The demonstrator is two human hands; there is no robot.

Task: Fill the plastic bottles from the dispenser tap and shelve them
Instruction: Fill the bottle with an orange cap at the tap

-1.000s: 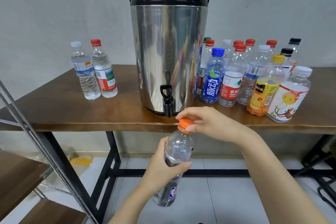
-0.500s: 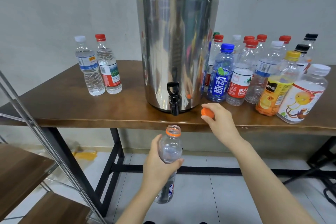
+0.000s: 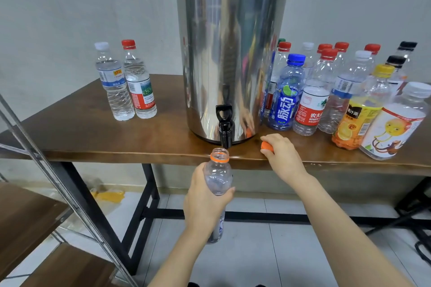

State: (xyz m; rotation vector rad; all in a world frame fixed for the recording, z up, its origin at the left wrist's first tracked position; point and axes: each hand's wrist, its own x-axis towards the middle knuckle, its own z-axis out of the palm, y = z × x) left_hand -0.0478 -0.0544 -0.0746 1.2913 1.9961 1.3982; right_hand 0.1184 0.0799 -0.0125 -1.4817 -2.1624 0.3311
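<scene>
Head view, centre: A steel dispenser (image 3: 231, 53) with a black lid stood on a brown table (image 3: 93, 133), and its black tap (image 3: 224, 126) hung at the table's front edge.
Bottle: A clear bottle (image 3: 219, 175) with no cap and an orange neck ring was upright at lower centre, with its mouth just under the tap.
Left hand: The left hand (image 3: 205, 202) had its fingers wrapped round the bottle's body.
Right hand: The right hand (image 3: 283, 158) rested on the table edge right of the tap, fingers curled over an orange cap (image 3: 267, 146).
Left of frame: Two capped water bottles (image 3: 126, 81) stood side by side on the table.
Right of frame: A cluster of capped bottles (image 3: 326, 91) stood beside the dispenser.
Lower left: There were wooden shelves (image 3: 23, 216) in a metal frame.
</scene>
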